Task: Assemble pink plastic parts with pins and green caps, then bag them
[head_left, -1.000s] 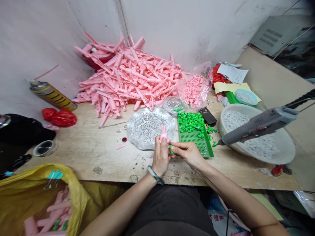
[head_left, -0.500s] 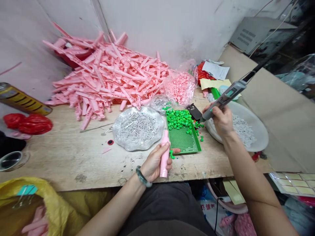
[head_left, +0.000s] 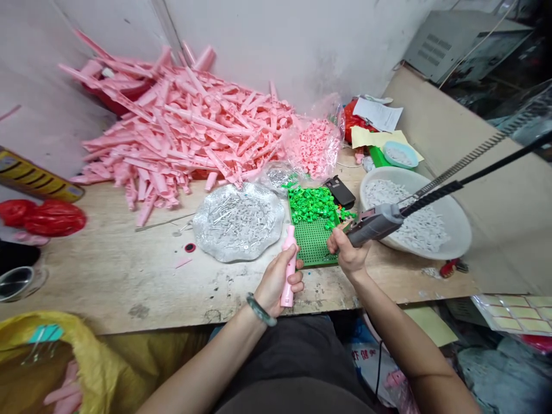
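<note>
My left hand [head_left: 276, 282] is closed round a pink plastic handle piece [head_left: 288, 267], held upright over the table's front edge. Just to its right, my right hand [head_left: 347, 250] grips a grey electric screwdriver [head_left: 375, 223] whose coiled cable runs up to the right. The tool's tip points left toward the pink piece, over the green perforated tray [head_left: 314, 244]. Several small green parts [head_left: 310, 204] lie heaped at the tray's far end.
A big pile of pink plastic pieces [head_left: 181, 138] fills the back. A foil dish of screws [head_left: 239, 221], a bag of pink rings [head_left: 314, 146], a white bowl of white parts [head_left: 448, 227], a spray can [head_left: 34, 178] and a yellow bag [head_left: 38, 356] surround the work spot.
My right hand let go of the pink piece, reached right, took the hanging screwdriver and brought it down beside the piece. My left hand kept holding the piece.
</note>
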The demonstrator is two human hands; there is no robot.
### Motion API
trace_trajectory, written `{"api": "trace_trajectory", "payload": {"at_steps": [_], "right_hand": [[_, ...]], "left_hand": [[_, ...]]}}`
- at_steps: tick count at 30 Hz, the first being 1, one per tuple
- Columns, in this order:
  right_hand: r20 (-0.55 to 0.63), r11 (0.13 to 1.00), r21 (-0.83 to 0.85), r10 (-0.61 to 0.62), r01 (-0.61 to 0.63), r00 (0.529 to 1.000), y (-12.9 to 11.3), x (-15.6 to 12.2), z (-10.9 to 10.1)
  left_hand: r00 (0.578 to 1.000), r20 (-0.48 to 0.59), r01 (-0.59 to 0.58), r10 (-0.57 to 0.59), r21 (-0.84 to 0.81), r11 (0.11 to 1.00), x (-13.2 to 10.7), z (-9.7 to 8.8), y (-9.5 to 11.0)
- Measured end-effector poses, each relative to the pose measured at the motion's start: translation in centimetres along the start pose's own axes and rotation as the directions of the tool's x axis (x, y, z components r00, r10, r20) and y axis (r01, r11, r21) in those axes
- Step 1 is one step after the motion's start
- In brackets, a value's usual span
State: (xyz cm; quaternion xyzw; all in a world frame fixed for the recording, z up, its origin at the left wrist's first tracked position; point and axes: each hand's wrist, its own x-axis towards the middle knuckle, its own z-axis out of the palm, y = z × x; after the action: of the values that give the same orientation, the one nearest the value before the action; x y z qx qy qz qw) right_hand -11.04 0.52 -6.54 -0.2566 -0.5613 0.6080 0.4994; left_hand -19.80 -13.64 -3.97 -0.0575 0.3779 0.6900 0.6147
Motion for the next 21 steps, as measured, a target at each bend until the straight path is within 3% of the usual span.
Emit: {"api": "trace_trajectory", "payload": {"at_steps": [14,18,21], "right_hand": [[0.025,0.999,-0.04,-0.032,0.033,0.999,0.2,-0.1,-0.2],[0.034,0.995,0.039,-0.089,0.088,0.995,-2.6,0.2,0.7],[0.112,0.976,0.167,-0.156,0.137,0.981,-5.9,-0.6,2.2]], "left_hand": [[1.0,-0.013,-0.017,0.016,-0.019,1.0,0.1,0.2,-0.9],[0.996,-0.056,-0.074,0.075,0.032,0.997,0.1,0.5,-1.5],[0.991,-0.075,-0.105,0.109,0.053,0.993,0.2,0.8,-2.0]]}}
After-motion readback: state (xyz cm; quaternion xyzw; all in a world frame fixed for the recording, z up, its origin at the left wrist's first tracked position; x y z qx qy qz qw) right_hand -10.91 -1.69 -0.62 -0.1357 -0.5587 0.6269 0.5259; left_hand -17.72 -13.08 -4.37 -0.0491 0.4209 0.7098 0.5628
